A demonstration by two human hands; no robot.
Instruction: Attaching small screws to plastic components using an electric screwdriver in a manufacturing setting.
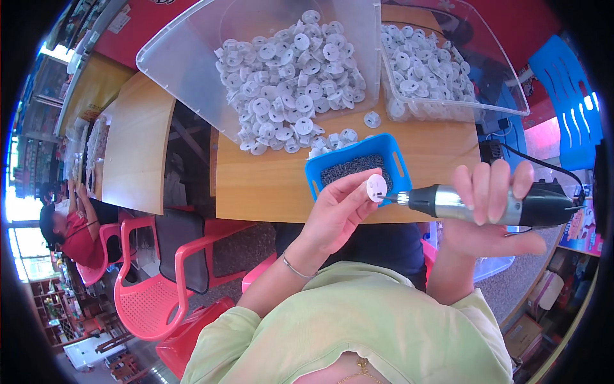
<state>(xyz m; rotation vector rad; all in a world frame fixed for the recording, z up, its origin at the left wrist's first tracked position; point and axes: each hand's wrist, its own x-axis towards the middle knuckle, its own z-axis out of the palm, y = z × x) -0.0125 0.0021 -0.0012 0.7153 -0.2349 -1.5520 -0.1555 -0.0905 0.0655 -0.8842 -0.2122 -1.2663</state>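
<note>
We see our left hand point(336, 214) pinching a small white disc point(376, 187) between thumb and fingertips, above the near edge of the desk point(268, 179). Behind it sits a blue tray point(355, 168) of dark screws. Our right hand point(492, 211) wraps a powered screwdriver point(492, 203), its tip touching the disc. Two clear bins point(185, 64) hold heaps of white discs; we cannot tell which are finished.

left hand point(336, 211) pinches white disc point(376, 187); right hand point(492, 205) grips electric screwdriver point(492, 203).
</note>
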